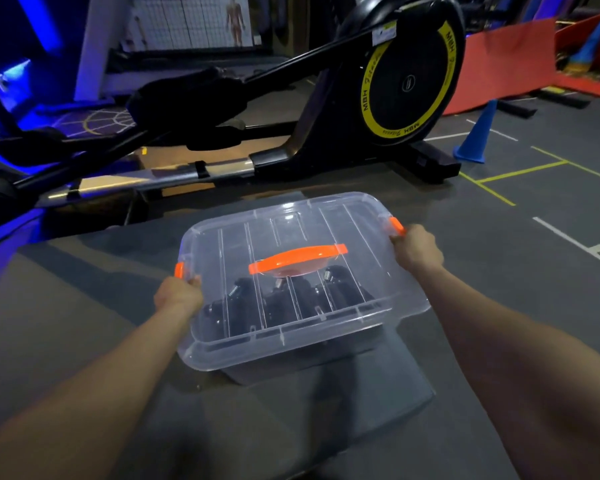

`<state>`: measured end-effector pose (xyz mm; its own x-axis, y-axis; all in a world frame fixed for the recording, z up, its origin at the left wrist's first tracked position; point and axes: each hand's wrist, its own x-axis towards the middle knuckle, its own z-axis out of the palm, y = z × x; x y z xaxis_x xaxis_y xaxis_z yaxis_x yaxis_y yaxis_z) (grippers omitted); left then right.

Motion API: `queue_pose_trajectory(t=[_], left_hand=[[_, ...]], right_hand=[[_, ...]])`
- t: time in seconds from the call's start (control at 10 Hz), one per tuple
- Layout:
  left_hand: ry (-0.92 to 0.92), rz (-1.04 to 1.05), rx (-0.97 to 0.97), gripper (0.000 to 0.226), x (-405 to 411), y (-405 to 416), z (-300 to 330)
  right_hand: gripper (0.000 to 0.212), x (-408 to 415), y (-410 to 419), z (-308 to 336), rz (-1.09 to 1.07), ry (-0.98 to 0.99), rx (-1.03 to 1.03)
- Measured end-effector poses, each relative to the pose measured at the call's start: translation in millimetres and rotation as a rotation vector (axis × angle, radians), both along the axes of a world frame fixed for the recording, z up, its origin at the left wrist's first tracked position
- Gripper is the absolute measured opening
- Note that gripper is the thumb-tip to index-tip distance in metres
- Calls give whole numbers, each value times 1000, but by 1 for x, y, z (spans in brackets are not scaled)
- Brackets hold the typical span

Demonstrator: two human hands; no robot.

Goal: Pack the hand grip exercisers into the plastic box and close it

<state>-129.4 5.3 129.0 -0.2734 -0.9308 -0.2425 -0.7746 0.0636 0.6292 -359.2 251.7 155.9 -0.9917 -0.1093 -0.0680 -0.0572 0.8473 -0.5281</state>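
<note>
**Box lidded, both hands at the end clips**

Surroundings: dark grey floor (499, 271) with white and yellow painted lines. A black exercise machine (361, 109) with a yellow-ringed wheel stands behind the work area; a blue cone (475, 133) sits to its right, red mats (499, 64) beyond that.

Work surface: a grey padded platform (84, 306), edge running just behind the box.

Plastic box (291, 327): clear, resting on the platform, centre of view, slightly turned. Clear ribbed lid (326, 223) sits on top, with an orange handle (297, 258) lying flat at its middle. An orange clip at each short end: left clip (179, 270), right clip (396, 226).

Hand grip exercisers (284, 299): black, with metal springs, seen through the lid inside the box, bunched toward the near side. Count not clear.

Left hand (178, 295): against the left end of the box just below the left clip, fingers curled together onto the rim; fingertips hidden under the edge.

Right hand (418, 251): at the right end, fingers folded together around the lid edge, thumb touching the right clip.

Whether either clip is latched: cannot tell.
</note>
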Motion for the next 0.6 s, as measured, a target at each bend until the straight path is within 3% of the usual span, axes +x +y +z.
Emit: queue_pose_trajectory(t=[0.2,0.4,0.5,0.6], left_hand=[[-41,58,2,45,-5,-7,-4],[-193,-44,-20,47,-16,-20,4],[-208,-151,-213,53,-28,-32,13],[-73,-295,-317,52,-50,-35,29]], right_hand=[[33,-6,-11,-13,53,19,33],[33,-9,-16,-19,98,79,144],[32,-8,-25,-21,155,201,209],[37,-10,-51,-14,342,265,174]])
